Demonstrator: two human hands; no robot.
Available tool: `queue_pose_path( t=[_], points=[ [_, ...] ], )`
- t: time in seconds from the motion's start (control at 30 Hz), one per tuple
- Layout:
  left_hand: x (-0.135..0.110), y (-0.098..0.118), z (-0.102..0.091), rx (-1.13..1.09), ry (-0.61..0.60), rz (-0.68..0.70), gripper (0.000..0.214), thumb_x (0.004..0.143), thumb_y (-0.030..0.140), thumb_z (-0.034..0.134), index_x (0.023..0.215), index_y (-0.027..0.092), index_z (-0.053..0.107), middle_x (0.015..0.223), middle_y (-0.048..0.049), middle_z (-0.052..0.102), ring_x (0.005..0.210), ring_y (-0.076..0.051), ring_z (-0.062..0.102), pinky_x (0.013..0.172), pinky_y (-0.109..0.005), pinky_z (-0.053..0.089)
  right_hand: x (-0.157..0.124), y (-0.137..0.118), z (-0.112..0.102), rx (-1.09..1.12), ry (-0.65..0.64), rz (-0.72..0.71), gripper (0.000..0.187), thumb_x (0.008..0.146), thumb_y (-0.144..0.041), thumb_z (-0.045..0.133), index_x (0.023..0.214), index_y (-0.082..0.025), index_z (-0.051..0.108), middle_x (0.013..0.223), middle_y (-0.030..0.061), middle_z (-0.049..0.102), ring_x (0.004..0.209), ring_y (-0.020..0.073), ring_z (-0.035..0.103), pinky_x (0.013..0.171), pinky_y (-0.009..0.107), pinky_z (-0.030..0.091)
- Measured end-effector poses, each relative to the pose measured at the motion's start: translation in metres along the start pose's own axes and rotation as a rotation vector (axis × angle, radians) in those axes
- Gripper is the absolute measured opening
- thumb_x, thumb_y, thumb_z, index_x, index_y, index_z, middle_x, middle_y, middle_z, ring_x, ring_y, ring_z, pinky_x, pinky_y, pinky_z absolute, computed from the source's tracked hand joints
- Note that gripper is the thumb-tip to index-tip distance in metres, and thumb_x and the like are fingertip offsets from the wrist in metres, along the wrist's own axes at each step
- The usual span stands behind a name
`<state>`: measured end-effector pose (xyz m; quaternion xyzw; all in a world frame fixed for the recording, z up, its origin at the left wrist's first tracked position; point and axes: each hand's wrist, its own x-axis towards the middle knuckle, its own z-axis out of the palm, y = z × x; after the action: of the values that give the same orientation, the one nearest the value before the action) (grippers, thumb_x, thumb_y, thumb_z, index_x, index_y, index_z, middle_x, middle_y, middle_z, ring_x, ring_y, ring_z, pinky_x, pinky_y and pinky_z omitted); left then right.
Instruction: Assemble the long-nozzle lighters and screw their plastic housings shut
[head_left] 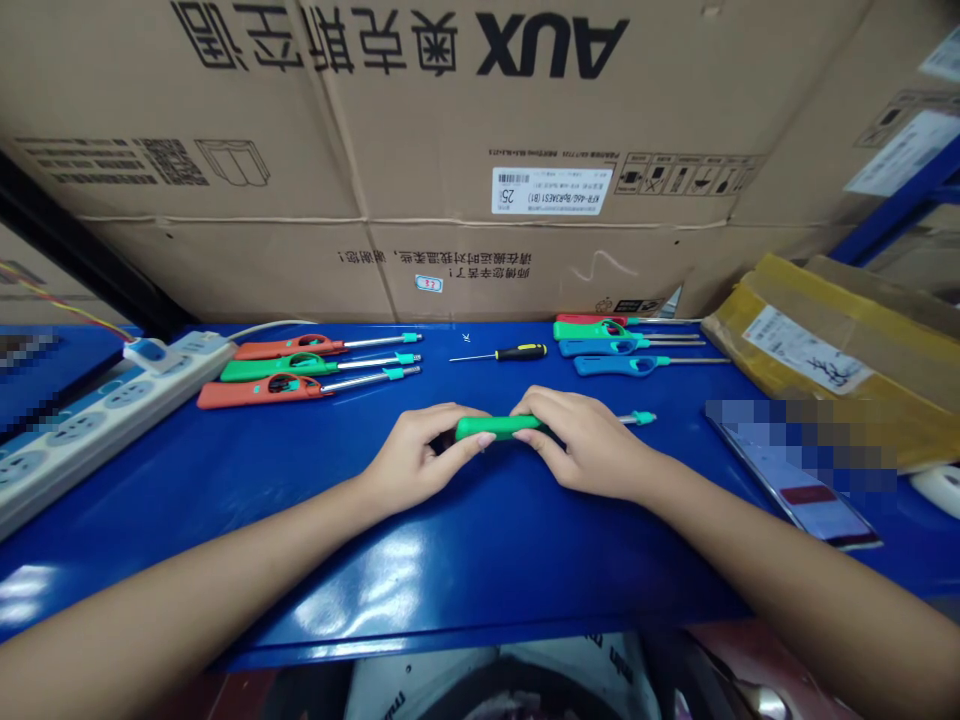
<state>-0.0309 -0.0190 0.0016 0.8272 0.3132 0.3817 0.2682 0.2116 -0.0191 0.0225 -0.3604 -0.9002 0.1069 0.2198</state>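
A green long-necked gas lighter [499,428] is held level over the blue table by both hands. My left hand [431,445] pinches its handle end, thumb in front and fingers behind. My right hand [574,435] grips it nearer the nozzle, whose turquoise-banded tip shows beyond the knuckles. The trigger area is hidden by my fingers. Behind the hands lies a screwdriver [521,352] with a black and yellow handle. On the left rest two orange lighters and a green lighter [274,367]. A group of red, green and blue lighters [616,366] lies at the right.
A white power strip [112,410] runs along the table's left side. On the right are a phone [795,480] and a yellow-taped carton [840,350]. A large cardboard box [420,200] stands across the back of the blue table [480,580].
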Motion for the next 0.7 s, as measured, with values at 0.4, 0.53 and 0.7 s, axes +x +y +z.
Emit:
queue_pose_path(
  t=[0.4,0.53,0.7],
  points=[
    [-0.001,-0.024,-0.007,0.257,-0.143,0.118,0.045,0.094,0.023,0.064,0.139,0.026,0.062,0.115,-0.008,0.072,0.104,-0.02,0.068,0.093,-0.033,0.057,-0.001,0.024,-0.001,-0.205,-0.089,-0.073,0.04,0.097,-0.039,0.062,0.13,-0.017,0.059,0.122,0.0121,0.07,0.11,0.0299,0.064,0.093,0.046,0.05],
    [0.0,-0.02,-0.006,0.29,-0.137,0.047,0.061,0.085,0.039,0.077,0.141,0.023,0.06,0.109,-0.0081,0.073,0.1,-0.023,0.068,0.094,-0.038,0.056,-0.001,0.024,0.002,-0.215,-0.128,-0.065,0.034,0.095,-0.037,0.064,0.124,-0.019,0.062,0.117,0.0117,0.069,0.104,0.0287,0.064,0.088,0.045,0.051],
    [0.002,-0.021,-0.005,0.229,-0.127,-0.004,0.033,0.088,0.033,0.071,0.12,0.022,0.074,0.107,-0.0077,0.072,0.097,-0.021,0.068,0.091,-0.037,0.056,0.002,0.025,0.003,-0.122,-0.097,-0.016,0.035,0.097,-0.045,0.06,0.123,-0.021,0.063,0.117,0.0107,0.068,0.106,0.0278,0.063,0.09,0.045,0.05]
  ],
)
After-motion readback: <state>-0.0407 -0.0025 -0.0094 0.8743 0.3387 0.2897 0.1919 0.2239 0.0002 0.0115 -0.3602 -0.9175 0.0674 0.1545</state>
